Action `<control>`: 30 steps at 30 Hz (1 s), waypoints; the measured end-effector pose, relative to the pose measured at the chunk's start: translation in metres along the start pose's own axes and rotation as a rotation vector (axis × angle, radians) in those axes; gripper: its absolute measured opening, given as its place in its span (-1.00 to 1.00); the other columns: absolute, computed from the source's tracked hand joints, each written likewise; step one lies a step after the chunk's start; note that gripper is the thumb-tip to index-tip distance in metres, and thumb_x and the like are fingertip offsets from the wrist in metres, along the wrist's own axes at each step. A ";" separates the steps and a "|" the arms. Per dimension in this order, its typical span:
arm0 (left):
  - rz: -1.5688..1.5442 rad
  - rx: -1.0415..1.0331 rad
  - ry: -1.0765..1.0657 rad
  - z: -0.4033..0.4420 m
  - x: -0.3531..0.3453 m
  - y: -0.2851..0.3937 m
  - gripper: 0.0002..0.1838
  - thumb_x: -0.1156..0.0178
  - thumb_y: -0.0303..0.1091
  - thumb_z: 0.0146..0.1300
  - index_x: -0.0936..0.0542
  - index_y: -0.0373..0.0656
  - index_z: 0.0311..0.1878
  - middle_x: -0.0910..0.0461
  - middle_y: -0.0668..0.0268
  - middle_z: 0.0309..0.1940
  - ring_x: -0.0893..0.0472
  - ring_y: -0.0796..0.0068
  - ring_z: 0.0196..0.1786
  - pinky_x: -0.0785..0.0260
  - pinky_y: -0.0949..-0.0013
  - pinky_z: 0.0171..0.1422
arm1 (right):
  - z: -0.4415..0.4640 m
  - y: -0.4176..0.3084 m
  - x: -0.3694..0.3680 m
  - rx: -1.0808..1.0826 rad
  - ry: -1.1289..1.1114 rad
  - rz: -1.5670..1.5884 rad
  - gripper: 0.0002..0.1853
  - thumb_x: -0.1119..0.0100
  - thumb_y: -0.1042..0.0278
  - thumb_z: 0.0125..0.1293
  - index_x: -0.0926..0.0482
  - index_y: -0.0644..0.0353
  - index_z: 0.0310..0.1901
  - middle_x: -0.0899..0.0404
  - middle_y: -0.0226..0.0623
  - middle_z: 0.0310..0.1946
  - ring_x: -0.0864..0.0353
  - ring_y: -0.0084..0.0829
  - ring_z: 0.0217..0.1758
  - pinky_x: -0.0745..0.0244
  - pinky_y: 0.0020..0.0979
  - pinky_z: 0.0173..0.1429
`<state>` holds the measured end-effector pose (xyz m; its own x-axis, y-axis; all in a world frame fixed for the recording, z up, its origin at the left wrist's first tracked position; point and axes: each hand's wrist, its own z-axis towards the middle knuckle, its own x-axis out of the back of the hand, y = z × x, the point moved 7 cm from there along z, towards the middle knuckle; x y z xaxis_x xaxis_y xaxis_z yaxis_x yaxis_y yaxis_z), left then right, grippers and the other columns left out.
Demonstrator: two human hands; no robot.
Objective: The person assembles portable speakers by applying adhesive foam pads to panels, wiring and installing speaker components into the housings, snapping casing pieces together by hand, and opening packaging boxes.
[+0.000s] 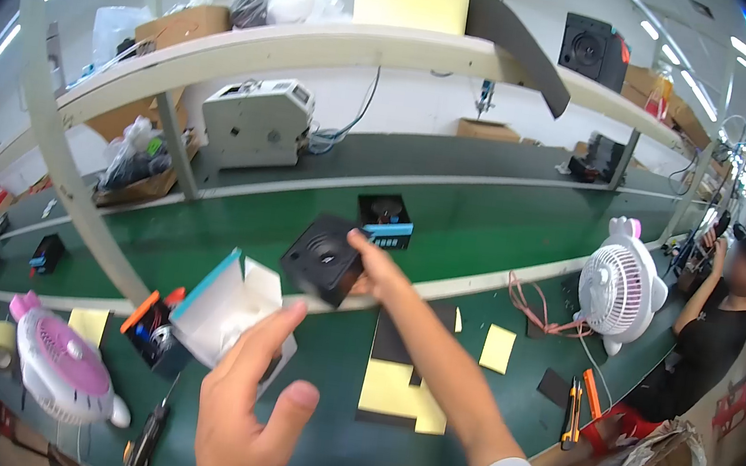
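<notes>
Around the speaker (pixel 326 253), held over the surface (pixel 328 367), a black box (pixel 386 227) stands at 1 o'clock, a white fan (pixel 617 296) at 3, yellow sheets (pixel 387 386) at 5, a pink fan (pixel 69 359) at 8. The left hand (pixel 250 414), thumb and fingers apart, partly hides the open carton (pixel 228 302) at 8. The right hand (pixel 373 268) grips the speaker's 3 o'clock side; its cone faces the camera, its long axis unclear.
</notes>
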<state>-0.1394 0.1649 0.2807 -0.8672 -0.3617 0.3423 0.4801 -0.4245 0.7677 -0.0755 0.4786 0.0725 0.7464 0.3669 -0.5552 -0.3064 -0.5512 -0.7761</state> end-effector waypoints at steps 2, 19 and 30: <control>0.020 -0.009 0.013 0.009 0.007 -0.012 -0.35 -0.23 0.01 0.43 -0.52 -0.36 0.34 -0.61 0.04 0.26 -0.62 0.16 0.27 -0.43 0.15 0.29 | 0.066 0.021 0.006 -0.043 -0.027 0.004 -0.39 -0.05 -0.24 0.51 -0.53 0.17 0.27 -0.69 -0.07 0.11 -0.75 -0.11 0.10 -0.59 0.09 0.22; 0.125 0.068 -0.543 0.031 -0.016 -0.059 -0.36 -0.23 -0.49 0.27 -0.41 -0.17 0.46 -0.41 -0.05 0.40 -0.45 -0.15 0.37 -0.33 0.07 0.43 | 0.163 -0.091 0.040 0.402 0.920 -2.089 -0.65 -0.29 0.21 0.29 -0.66 0.19 0.04 -0.59 -0.13 0.11 -0.55 -0.15 0.12 -0.51 -0.15 0.15; 0.198 0.066 -0.511 0.037 -0.017 -0.062 -0.38 -0.18 -0.56 0.27 -0.41 -0.22 0.44 -0.45 -0.09 0.35 -0.46 -0.14 0.36 -0.33 0.11 0.44 | 0.132 -0.132 0.062 0.246 0.816 -1.816 -0.64 -0.29 0.41 0.26 -0.63 0.23 0.10 -0.70 -0.01 0.07 -0.74 0.00 0.14 -0.70 -0.12 0.07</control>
<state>-0.1594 0.2277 0.2473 -0.7227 0.0269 0.6907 0.6456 -0.3308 0.6883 -0.0664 0.6731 0.1010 0.2426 -0.1285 0.9616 0.9662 0.1208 -0.2276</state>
